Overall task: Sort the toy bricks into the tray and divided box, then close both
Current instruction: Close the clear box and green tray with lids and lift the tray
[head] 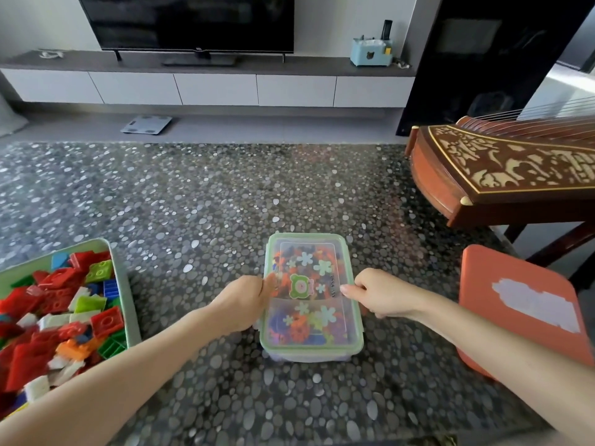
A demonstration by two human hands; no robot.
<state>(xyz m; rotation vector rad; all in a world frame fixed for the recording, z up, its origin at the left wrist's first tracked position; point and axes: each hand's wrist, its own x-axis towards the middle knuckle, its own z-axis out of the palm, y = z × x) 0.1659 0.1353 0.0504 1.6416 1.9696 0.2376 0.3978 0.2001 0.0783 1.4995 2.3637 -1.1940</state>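
A clear divided box (310, 347) with a green-rimmed lid on top stands in the middle of the pebble-patterned table, full of coloured flower-shaped pieces. My left hand (246, 302) grips the lid's left edge, thumb on top. My right hand (375, 292) grips the lid's right edge, thumb pressing on the rim. At the far left sits an open pale green tray (128, 304) heaped with red, white, green, blue and orange toy bricks (61, 313). An orange flat lid (502, 284) lies at the right, with a torn white label on it.
A carved wooden zither (502, 169) on a stand overhangs the table's back right corner. Beyond the table are a floor scale (146, 124), a low TV cabinet (206, 86) with a television, and a light blue box (370, 53).
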